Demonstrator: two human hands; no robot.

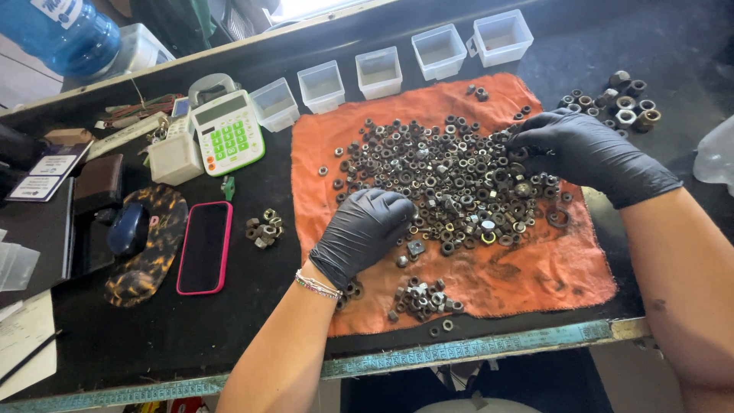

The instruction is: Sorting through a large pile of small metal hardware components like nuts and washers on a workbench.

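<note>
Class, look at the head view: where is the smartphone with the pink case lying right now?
The smartphone lies screen-up on the black table, left of the orange cloth, between the tortoiseshell tray and a small pile of nuts.

A dense heap of metal nuts [451, 180] covers the centre of an orange cloth [535, 268] in the middle of the frame. The nuts are dark grey and rust-brown, hexagonal, of mixed sizes, and lie flat or tilted, many touching or overlapping. A small separate cluster [424, 298] lies near the cloth's lower edge, below the heap. The cloth is stained, spread flat, with frayed edges.
</note>
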